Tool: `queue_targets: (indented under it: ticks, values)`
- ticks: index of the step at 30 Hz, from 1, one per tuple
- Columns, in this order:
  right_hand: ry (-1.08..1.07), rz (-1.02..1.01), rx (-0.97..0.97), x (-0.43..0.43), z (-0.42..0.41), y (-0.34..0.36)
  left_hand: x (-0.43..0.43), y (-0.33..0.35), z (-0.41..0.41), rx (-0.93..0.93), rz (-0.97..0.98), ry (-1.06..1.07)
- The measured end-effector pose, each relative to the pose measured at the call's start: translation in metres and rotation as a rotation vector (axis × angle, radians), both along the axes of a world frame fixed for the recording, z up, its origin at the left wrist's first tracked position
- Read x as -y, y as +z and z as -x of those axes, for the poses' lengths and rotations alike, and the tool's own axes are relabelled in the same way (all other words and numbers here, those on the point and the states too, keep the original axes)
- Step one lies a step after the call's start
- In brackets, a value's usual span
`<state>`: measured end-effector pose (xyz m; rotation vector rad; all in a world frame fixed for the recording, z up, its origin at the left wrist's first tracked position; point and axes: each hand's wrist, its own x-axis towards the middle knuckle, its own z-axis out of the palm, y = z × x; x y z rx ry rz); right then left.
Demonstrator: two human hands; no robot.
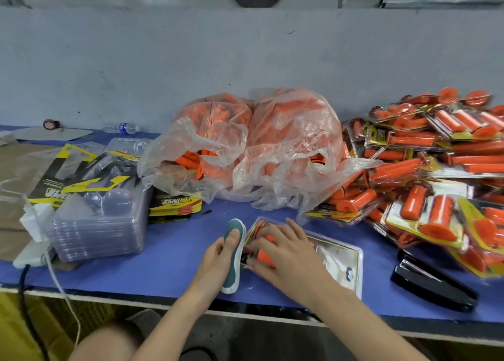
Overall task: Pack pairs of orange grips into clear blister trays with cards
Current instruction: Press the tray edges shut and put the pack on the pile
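blue bench cloth (177,254) under a grey wall. 1 filled blister tray (338,254) lies flat at the near edge, long axis running left to right and slightly toward the person. right hand (283,254) spreads open, pressing the orange grips (266,255) inside. left hand (218,259) grasps a teal stapler (233,259) upright, touching the tray's left end and nearer it.

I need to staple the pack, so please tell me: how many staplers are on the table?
2. A teal stapler is held in the left hand, beside the blister pack. A black stapler lies at the right front edge. The pile may hide others.
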<state>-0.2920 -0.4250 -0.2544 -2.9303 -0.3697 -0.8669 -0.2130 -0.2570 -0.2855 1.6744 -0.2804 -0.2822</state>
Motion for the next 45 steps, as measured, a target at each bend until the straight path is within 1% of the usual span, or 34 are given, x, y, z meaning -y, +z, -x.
queue_targets:
  ticks: [2,4,6,9,12,16,20,25,27,30,33,39,45]
  values:
    - [-0.017,0.132,-0.050,-0.001,0.015,-0.014,-0.001,0.003,0.005,-0.004,0.037,-0.032]
    - [-0.083,0.197,-0.061,0.003,0.023,-0.025,-0.001,0.006,0.008,-0.014,0.060,-0.055]
    - [-0.128,0.172,-0.019,0.008,0.024,-0.033,-0.001,0.008,0.011,-0.015,0.065,-0.048]
    - [-0.175,0.103,0.104,0.017,0.024,-0.039,0.000,0.008,0.012,-0.008,0.070,-0.018]
    - [-0.195,0.053,0.146,0.027,0.025,-0.041,-0.002,0.007,0.010,-0.031,0.067,-0.011]
    - [-0.180,-0.003,0.144,0.031,0.027,-0.041,-0.002,0.006,0.010,-0.050,0.077,0.004]
    - [-0.188,-0.035,0.101,0.029,0.029,-0.042,-0.004,0.004,0.007,-0.079,0.098,-0.022]
    - [-0.178,-0.044,0.101,0.030,0.028,-0.044,-0.008,0.001,0.001,-0.177,0.197,-0.020]
    - [-0.165,-0.046,0.096,0.031,0.028,-0.046,-0.008,0.000,0.002,-0.146,0.158,-0.029]
    - [-0.149,-0.061,0.078,0.032,0.029,-0.046,-0.006,0.000,0.007,-0.033,0.043,-0.027]
    - [-0.133,-0.076,0.071,0.033,0.029,-0.047,-0.004,0.000,0.011,0.040,-0.024,-0.008]
    - [-0.128,-0.075,0.081,0.032,0.028,-0.047,-0.004,0.000,0.015,0.071,-0.071,-0.041]
    - [-0.124,-0.075,0.064,0.032,0.029,-0.047,-0.004,0.005,0.017,0.058,-0.054,-0.036]
